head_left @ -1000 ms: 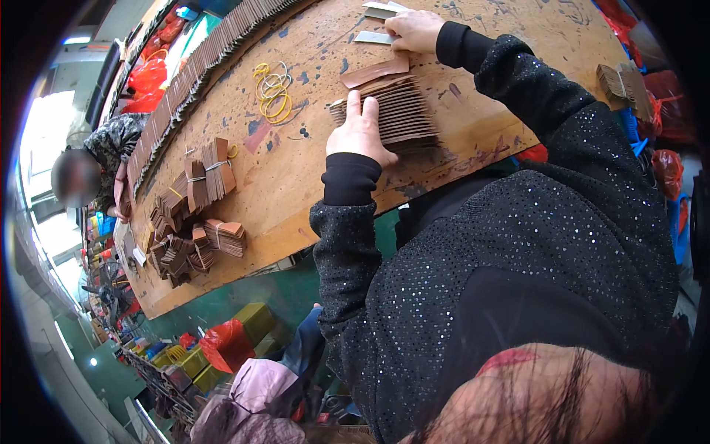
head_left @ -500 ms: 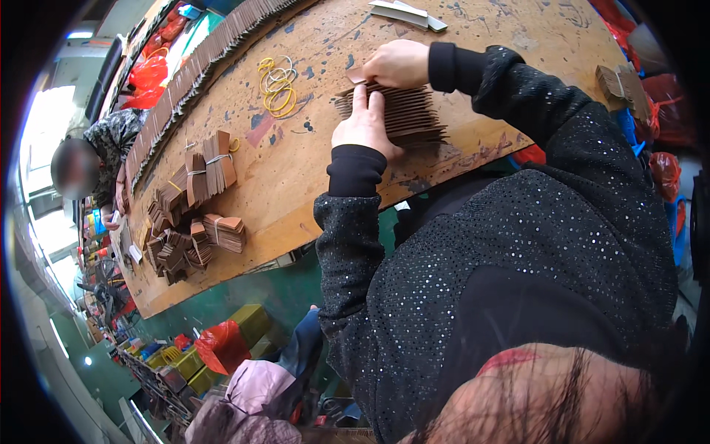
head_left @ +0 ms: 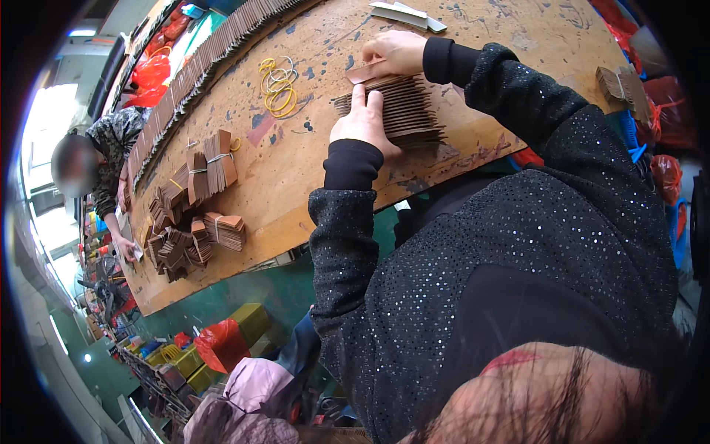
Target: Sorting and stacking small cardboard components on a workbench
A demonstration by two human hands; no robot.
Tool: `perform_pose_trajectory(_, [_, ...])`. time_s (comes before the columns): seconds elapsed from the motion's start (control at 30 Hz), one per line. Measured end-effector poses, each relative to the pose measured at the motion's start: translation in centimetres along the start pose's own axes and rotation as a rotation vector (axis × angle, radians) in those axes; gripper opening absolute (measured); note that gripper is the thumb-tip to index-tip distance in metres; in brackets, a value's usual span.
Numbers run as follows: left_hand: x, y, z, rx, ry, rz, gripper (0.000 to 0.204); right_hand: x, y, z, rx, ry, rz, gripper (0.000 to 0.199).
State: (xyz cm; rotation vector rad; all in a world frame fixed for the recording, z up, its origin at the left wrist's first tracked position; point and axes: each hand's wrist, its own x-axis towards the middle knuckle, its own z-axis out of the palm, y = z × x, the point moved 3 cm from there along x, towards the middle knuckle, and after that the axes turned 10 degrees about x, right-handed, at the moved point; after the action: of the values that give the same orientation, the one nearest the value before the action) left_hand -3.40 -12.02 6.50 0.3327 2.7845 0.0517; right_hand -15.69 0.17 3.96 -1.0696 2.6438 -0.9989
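Stack [head_left: 411, 117] sits under left hand [head_left: 362, 126] while right hand [head_left: 399, 53] holds brown strip [head_left: 362, 72]

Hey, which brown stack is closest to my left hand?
The stack of thin, flat, dark-brown pieces touching your left hand; the banded brown bundles and long brown row lie farther off.

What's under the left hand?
The left hand lies over part of a fanned brown stack; layered edges show on both sides of it. A brown piece sits at its fingertips, touched by the right hand. Whatever is directly beneath the palm is covered.
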Motion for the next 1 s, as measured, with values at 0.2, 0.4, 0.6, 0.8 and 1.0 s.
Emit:
perform_pose_trajectory(0.2, [-0.1, -0.2, 0.1, 0.005, 0.025, -0.014, 0.087, 0.2, -0.2, 0.4, 0.041, -0.115, 0.044, 0.019])
perform_pose_trajectory(0.4, [-0.2, 0.0, 0.0, -0.003, 0.03, -0.016, 0.088, -1.1, -0.7, 1.5, -0.062, -0.193, -0.2, 0.021])
perform_pose_trajectory(0.6, [-1.1, -0.1, -0.1, 0.007, 0.038, -0.049, 0.089, -0.1, -1.3, 1.4, 0.039, -0.397, -0.183, 0.026])
perform_pose_trajectory(0.8, [-0.1, 0.6, -0.2, 0.0, 0.035, -0.029, 0.09, -1.0, -0.5, 1.3, 0.11, -0.409, -0.084, 0.033])
perform_pose_trajectory(1.0, [0.5, -0.1, 0.1, -0.033, 0.044, 0.003, 0.091, -0.2, -0.1, -0.4, 0.098, -0.338, -0.069, 0.032])
